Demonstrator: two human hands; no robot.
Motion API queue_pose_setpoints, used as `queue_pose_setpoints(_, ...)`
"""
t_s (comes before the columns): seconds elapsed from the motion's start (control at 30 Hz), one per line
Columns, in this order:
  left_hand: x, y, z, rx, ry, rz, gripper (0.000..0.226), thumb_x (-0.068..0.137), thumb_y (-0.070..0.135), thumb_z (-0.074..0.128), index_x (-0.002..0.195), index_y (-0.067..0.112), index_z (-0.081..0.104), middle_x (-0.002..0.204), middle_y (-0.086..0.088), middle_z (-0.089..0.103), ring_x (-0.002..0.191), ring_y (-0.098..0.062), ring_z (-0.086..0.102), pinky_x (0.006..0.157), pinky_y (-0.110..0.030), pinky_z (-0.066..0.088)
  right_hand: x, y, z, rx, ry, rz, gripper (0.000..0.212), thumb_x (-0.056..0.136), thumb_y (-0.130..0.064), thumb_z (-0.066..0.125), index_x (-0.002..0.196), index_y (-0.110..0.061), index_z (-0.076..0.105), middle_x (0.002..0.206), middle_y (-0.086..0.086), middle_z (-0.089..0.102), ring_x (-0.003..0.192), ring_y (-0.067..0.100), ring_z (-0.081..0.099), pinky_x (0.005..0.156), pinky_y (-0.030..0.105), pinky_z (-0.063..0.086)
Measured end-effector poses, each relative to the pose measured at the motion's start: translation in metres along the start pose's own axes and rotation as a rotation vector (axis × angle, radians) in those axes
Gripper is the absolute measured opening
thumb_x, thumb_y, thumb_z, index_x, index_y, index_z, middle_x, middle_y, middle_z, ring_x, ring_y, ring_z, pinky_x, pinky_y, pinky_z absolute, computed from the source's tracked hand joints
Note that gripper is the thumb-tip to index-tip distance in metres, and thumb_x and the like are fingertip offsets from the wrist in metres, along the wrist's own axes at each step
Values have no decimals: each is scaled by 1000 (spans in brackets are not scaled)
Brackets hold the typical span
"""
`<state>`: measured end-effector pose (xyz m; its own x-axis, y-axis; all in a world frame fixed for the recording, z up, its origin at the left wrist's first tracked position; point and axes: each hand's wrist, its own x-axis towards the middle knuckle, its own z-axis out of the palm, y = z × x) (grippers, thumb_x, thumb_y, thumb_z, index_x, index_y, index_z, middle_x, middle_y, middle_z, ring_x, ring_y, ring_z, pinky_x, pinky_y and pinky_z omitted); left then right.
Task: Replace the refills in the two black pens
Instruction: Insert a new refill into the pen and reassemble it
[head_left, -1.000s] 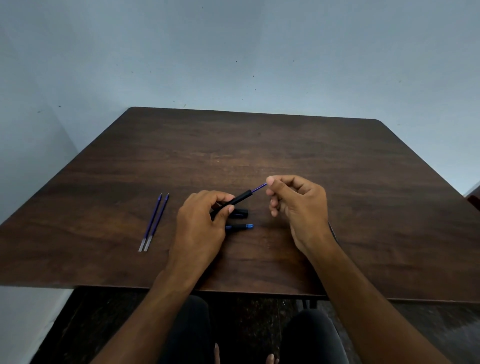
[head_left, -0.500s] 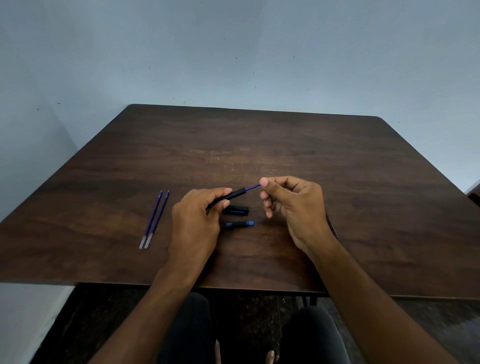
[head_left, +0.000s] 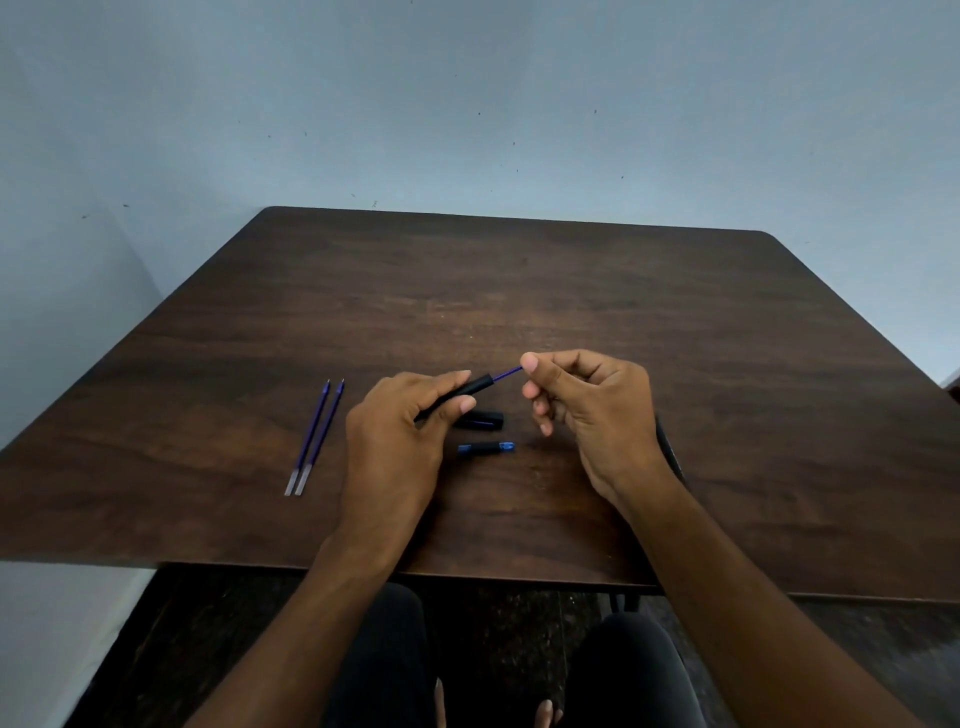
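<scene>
we've got our left hand wrapped around the black pen barrel, thumb and forefinger clamped on it near its open end, and it's tilted up and to the right above the dark wooden table. sticking out of that open end is a thin purple-blue refill, and our right hand is pinching the far tip of it between thumb and forefinger, other fingers curled loosely underneath. so both hands are gripping something, left on the barrel, right on the refill, and the two hands are near each other over the middle of the table, closer to our edge. right below the barrel, lying flat on the wood, there's a short black cap piece, and just in front of that, toward us, a smaller black piece with blue ends, the two close together but not touching as far as we can see. off to the left, well apart from the hands, two spare refills lie side by side, just about touching, pointing away from us with pale clear ends nearest us. there's also a dark thin thing peeking out behind our right wrist, mostly hidden, can't really tell what it is. wall behind is plain pale blue and our knees show under the table edge
</scene>
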<state>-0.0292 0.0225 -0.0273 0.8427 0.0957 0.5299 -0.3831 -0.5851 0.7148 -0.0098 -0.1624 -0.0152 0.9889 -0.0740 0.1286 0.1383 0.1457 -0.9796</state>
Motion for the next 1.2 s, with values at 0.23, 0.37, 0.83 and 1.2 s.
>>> queue_pose_setpoints(0.23,1,-3,0,-78,94,-108,22,87,15,74,107,23,76,93,22,68,95,12,62,84,-4,42,0,-1,-1,-59,34,-38,32,72,-32,84,93,-9,75,70,2,70,56,14,57,47,23,48)
queue_pose_setpoints(0.37,2,-7,-1,-78,116,-176,22,89,18,73,108,29,74,93,27,65,96,15,60,83,-1,41,-1,2,-5,-373,-142,-71,15,76,-22,85,89,-17,79,59,-11,68,48,0,53,48,14,43)
queue_pose_setpoints(0.83,4,-8,1,-64,116,-194,20,88,20,74,106,28,75,90,26,65,94,19,58,80,1,40,-7,-5,5,-957,-482,-267,24,83,-19,80,107,-21,79,85,-10,59,71,-4,53,67,9,40)
queue_pose_setpoints(1.2,4,-7,0,-55,114,-186,21,88,18,73,107,27,75,89,30,62,93,23,56,78,3,37,-6,1,-3,-696,-312,-259,20,82,-16,80,102,-19,79,90,-12,74,84,0,68,80,17,51)
